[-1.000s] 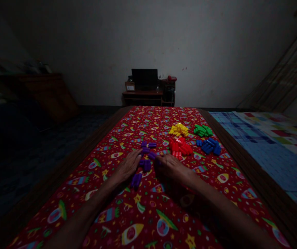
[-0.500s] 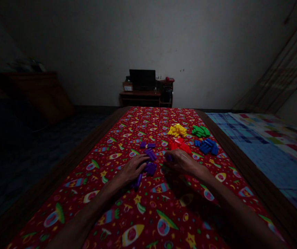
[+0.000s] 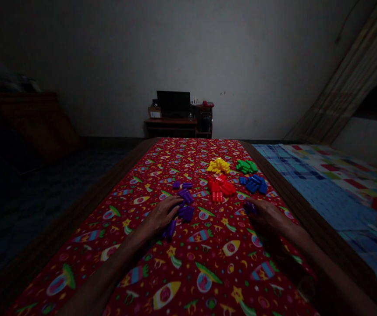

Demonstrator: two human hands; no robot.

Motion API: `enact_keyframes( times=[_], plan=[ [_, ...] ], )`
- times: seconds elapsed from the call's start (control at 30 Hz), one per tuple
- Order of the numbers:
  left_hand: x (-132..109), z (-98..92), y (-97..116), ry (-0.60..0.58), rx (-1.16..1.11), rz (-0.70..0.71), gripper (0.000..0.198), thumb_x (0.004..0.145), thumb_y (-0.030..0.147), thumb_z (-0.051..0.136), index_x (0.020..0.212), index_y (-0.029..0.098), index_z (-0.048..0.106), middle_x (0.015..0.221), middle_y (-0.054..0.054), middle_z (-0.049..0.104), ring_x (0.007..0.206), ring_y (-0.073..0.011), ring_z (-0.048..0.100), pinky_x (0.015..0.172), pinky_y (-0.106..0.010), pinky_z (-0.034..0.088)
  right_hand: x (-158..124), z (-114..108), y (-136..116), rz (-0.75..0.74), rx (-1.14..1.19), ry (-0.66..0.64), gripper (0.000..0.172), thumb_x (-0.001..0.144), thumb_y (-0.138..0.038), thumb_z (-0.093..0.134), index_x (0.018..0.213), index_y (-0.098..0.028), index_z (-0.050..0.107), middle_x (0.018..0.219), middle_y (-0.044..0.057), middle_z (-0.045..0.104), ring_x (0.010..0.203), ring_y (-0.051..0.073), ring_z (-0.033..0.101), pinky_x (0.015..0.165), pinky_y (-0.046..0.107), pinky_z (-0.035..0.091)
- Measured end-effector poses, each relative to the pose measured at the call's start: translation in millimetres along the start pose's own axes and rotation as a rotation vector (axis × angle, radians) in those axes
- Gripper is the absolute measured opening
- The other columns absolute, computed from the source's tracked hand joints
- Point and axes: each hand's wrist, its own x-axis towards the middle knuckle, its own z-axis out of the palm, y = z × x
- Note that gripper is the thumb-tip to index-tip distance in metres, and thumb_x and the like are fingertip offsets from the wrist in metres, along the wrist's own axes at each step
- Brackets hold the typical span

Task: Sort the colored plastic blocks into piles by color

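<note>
My left hand [image 3: 160,215] lies on the red patterned cloth [image 3: 188,263] with its fingers curled over loose purple blocks [image 3: 184,206]. My right hand [image 3: 264,215] rests further right on the cloth, below the blue pile, closed around purple blocks [image 3: 249,206] that show at its fingertips. Beyond the hands lie sorted piles: red blocks [image 3: 220,188], yellow blocks [image 3: 218,166], green blocks [image 3: 247,166] and blue blocks [image 3: 253,184]. Two more purple blocks [image 3: 182,185] lie apart, just past the loose heap.
The cloth covers a long wooden table with dark edges [image 3: 293,193]. A checked blanket [image 3: 333,184] lies to the right. A low desk with a dark screen [image 3: 175,114] stands at the far wall. The room is dim.
My right hand has moved right from the purple heap to below the blue pile, carrying purple blocks. My left hand has stayed on the purple heap. The view has shifted right.
</note>
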Motion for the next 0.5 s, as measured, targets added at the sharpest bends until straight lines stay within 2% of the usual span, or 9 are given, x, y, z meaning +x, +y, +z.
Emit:
enact_keyframes(
  times=[0.1,0.2,0.3,0.5],
  plan=[
    [1.0,-3.5,-1.9,-0.003,0.010,0.001,0.034,0.088,0.035,0.043,0.108,0.020,0.068,0.115,-0.011,0.068,0.107,-0.0251,0.063,0.095,-0.041,0.049,-4.5,-4.5,6.4,0.022,0.006,0.011,0.055,0.080,-0.023,0.052,0.135,-0.019,0.050,0.110,0.012,0.068,0.096,0.024,0.064,0.081,0.035,0.050],
    [2.5,-7.5,-7.7,0.021,0.026,-0.005,0.035,0.088,0.035,0.043,0.105,0.018,0.068,0.112,-0.012,0.069,0.104,-0.0250,0.064,0.093,-0.041,0.050,-7.5,-4.9,17.2,0.028,-0.002,0.071,0.052,0.079,-0.020,0.052,0.130,-0.017,0.054,0.112,0.014,0.067,0.101,0.026,0.064,0.085,0.036,0.049],
    [3.2,-10.1,-14.3,0.051,0.037,-0.016,0.035,0.088,0.035,0.041,0.103,0.018,0.068,0.110,-0.011,0.070,0.101,-0.0232,0.065,0.093,-0.040,0.050,-9.8,-1.9,23.9,0.047,-0.001,0.118,0.048,0.079,-0.019,0.052,0.127,-0.017,0.057,0.108,0.014,0.069,0.097,0.025,0.065,0.084,0.036,0.049],
    [1.9,-8.8,-20.2,0.089,0.063,-0.026,0.035,0.088,0.034,0.040,0.100,0.018,0.069,0.106,-0.009,0.071,0.100,-0.0222,0.065,0.092,-0.037,0.051,-9.5,-8.1,5.4,0.049,0.073,0.125,0.044,0.078,-0.023,0.054,0.122,-0.018,0.061,0.111,0.013,0.069,0.098,0.026,0.065,0.083,0.037,0.051]
  ],
)
